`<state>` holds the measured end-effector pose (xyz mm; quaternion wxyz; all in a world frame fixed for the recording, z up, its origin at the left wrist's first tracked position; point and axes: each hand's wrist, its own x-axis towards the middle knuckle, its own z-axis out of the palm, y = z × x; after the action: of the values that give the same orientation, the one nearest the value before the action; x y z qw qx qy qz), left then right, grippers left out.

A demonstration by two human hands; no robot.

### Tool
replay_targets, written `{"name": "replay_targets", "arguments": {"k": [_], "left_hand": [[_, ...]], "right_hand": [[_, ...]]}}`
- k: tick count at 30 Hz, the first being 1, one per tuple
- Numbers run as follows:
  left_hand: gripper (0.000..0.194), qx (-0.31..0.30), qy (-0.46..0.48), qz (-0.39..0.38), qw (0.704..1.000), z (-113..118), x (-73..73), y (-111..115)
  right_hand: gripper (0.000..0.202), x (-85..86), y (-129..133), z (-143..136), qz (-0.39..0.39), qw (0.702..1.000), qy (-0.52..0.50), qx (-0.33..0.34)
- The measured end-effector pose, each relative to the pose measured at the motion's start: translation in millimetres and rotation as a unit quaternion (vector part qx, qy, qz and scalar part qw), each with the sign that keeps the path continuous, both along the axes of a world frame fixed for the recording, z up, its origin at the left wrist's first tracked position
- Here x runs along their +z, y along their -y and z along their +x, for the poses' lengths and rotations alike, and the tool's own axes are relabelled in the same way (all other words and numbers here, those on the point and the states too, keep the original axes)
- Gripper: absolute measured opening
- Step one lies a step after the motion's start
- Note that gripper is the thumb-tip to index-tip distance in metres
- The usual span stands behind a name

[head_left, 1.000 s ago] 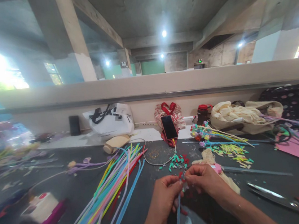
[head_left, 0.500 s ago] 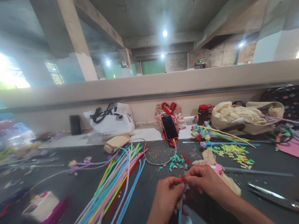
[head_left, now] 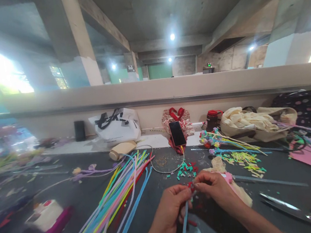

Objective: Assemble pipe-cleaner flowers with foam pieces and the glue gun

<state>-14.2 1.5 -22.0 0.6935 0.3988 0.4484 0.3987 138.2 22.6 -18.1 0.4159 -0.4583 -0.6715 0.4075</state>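
Observation:
Near the front middle of the table, my left hand [head_left: 173, 205] is closed around a pale blue pipe cleaner [head_left: 185, 224] that hangs down toward me. Small red pieces [head_left: 191, 186] sit at its top end, by the left fingertips. My right hand [head_left: 217, 188] is closed in a pinch at the right edge of those red pieces; its fingertips partly hide what they grip. Just beyond both hands lies a loose pile of short green and red pieces [head_left: 187, 170]. A pink object [head_left: 227, 177] on beige cloth is partly hidden behind my right hand.
A bundle of coloured pipe cleaners [head_left: 121, 204] lies left. Scissors [head_left: 291, 207] rest at right, near yellow cut pieces [head_left: 241, 157] and small flowers [head_left: 211, 140]. A phone [head_left: 177, 133] with a cable leans at the back. A white bag [head_left: 116, 129] stands behind.
My right fingertips have shifted slightly off the red pieces, so more red shows between the hands. The pipe cleaner's lower end has swung a little left.

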Motion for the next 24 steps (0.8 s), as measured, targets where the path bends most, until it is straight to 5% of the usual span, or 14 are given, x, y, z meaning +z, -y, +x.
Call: {"name": "replay_targets", "arguments": {"k": [13, 24], "left_hand": [[0.032, 0.022, 0.038, 0.005, 0.999, 1, -4.7, -3], [0.035, -0.023, 0.055, -0.015, 0.998, 2, -8.3, -5]], "right_hand": [[0.024, -9.3, 3, -7, -0.117, 0.99, -0.066, 0.05], [0.033, -12.1, 2, -5, -0.171, 0.978, -0.095, 0.066]]}}
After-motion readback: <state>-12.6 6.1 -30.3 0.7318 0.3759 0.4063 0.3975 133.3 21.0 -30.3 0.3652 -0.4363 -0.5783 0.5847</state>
